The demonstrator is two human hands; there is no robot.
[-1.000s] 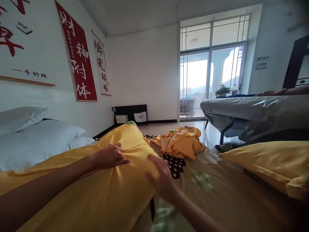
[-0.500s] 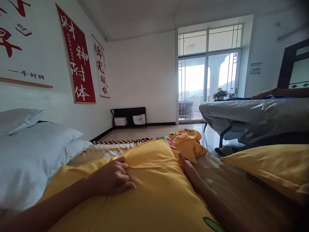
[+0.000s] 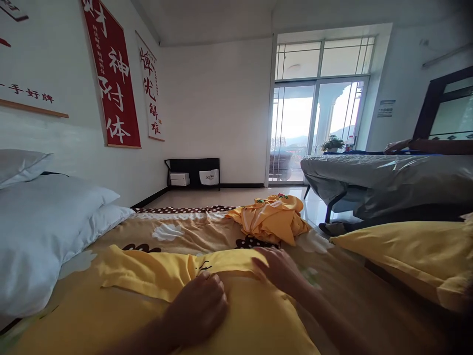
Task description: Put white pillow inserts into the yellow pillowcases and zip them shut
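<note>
A yellow pillowcase [image 3: 254, 308] lies in front of me, apparently with a pillow inside. Its far end is folded over as a loose flap [image 3: 148, 266] that trails to the left, with a small dark print near the middle. My left hand [image 3: 201, 308] is closed on the cloth just below that print, its fingers curled and slightly blurred. At the far right corner my right hand [image 3: 279, 268] grips the flap's edge, thumb and fingers pressed on the fabric. Some of its fingertips are hidden.
White pillows [image 3: 62, 222] are stacked at the left. Crumpled orange-yellow cloth [image 3: 275, 219] lies on the patterned bedspread [image 3: 207, 229] beyond my hands. Another yellow pillow [image 3: 406, 251] sits at the right. Behind it, another person's hand [image 3: 401, 146] rests over a plastic-covered table [image 3: 369, 170].
The pillowcase's far end has come down and folded toward me, uncovering more bedspread. My left hand has moved right and nearer; my right hand has turned inward over the edge. The view has shifted slightly.
</note>
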